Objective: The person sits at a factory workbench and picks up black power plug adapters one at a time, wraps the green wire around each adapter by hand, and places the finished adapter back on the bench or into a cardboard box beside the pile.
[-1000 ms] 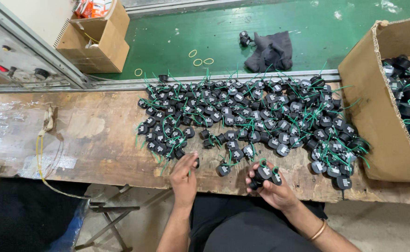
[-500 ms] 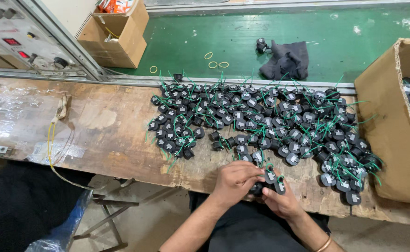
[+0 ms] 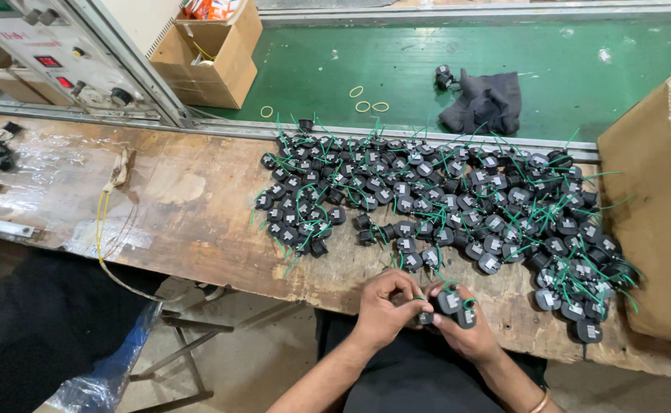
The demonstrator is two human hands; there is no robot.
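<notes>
Head view: both hands at near edge of workbench [image 3: 159, 206]
Left hand [image 3: 385, 306]: fingers pinched on small black part [image 3: 425, 317]
Right hand [image 3: 465, 333]: closed around black parts [image 3: 458, 302]

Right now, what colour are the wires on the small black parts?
Green wires, clearest in the head view.

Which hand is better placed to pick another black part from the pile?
Probably the left hand: only its fingertips pinch a part, while the right hand cradles several black parts. The pile lies ahead.
</notes>
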